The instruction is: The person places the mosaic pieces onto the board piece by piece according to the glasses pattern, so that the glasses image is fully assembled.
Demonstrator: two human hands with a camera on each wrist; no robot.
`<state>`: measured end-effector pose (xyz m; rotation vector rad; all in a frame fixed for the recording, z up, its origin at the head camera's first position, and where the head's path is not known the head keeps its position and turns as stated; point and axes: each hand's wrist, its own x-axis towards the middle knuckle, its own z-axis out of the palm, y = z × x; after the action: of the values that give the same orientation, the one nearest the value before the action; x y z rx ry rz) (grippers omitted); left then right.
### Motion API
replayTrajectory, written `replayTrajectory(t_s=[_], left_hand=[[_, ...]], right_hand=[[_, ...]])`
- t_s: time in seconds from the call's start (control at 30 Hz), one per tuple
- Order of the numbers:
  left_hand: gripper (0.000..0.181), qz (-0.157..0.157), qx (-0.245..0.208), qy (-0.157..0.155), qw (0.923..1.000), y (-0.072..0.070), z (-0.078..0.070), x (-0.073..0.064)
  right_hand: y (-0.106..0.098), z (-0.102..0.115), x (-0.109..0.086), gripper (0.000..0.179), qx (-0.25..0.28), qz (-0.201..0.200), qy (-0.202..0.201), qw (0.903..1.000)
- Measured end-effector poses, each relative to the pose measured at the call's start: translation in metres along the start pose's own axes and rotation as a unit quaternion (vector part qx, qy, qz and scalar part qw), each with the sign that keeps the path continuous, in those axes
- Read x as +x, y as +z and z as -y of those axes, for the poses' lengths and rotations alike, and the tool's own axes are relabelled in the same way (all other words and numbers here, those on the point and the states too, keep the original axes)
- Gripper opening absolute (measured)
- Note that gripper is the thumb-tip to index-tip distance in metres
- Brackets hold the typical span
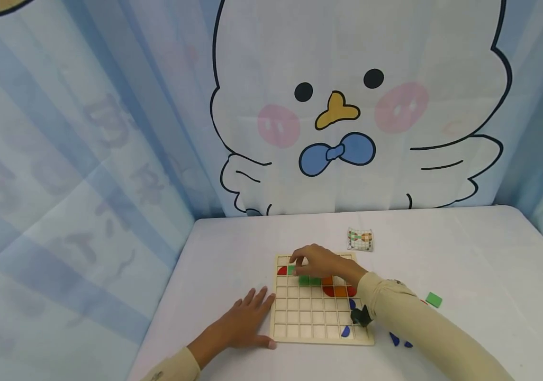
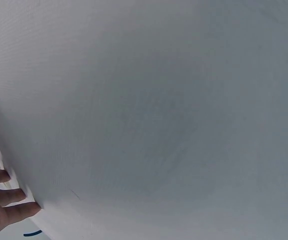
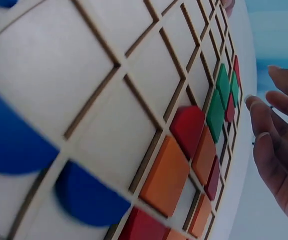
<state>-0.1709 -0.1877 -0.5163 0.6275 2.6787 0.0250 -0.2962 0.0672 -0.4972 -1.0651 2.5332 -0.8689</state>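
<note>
A wooden grid board (image 1: 311, 317) with square cells lies on the table. My right hand (image 1: 316, 261) is over its far left part, fingers bent and thumb apart, nothing visible between them in the right wrist view. Beneath those fingertips is a green square (image 1: 291, 270), beside a red rounded piece (image 1: 282, 270). Several green, red and orange pieces, among them an orange square (image 3: 165, 175), sit in cells further right, partly hidden by the arm. My left hand (image 1: 250, 321) rests on the table with fingers spread, fingertips at the board's left edge.
A small printed card (image 1: 360, 239) with a coloured pattern lies beyond the board. Blue half-round pieces (image 1: 345, 331) are on the board's right part. To the right on the table are a green square tile (image 1: 434, 300) and more blue pieces (image 1: 394, 338), near my right sleeve.
</note>
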Motion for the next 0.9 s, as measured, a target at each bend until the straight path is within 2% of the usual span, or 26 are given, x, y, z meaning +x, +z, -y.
replayTrajectory(t_s=[0.13, 0.33, 0.5, 0.7, 0.9], left_hand=[[0.109, -0.005, 0.001, 0.004, 1.0, -0.001, 0.001, -0.002], [0.109, -0.009, 0.0, 0.004, 1.0, -0.002, 0.0, -0.003], [0.109, -0.008, 0.004, 0.003, 1.0, -0.001, 0.001, -0.004], [0.11, -0.003, 0.002, 0.006, 1.0, 0.0, 0.002, -0.005], [0.109, 0.0, -0.002, 0.005, 1.0, 0.0, 0.001, -0.005]], right_hand=[[-0.012, -0.013, -0.017, 0.025, -0.002, -0.009, -0.005, 0.9999], [-0.032, -0.029, -0.056, 0.025, 0.012, -0.011, 0.043, 0.9989], [-0.044, -0.048, -0.099, 0.028, 0.043, -0.014, 0.106, 0.9933], [-0.058, -0.067, -0.157, 0.034, 0.063, -0.023, 0.186, 0.9803], [-0.066, -0.093, -0.215, 0.041, 0.044, -0.023, 0.211, 0.9763]])
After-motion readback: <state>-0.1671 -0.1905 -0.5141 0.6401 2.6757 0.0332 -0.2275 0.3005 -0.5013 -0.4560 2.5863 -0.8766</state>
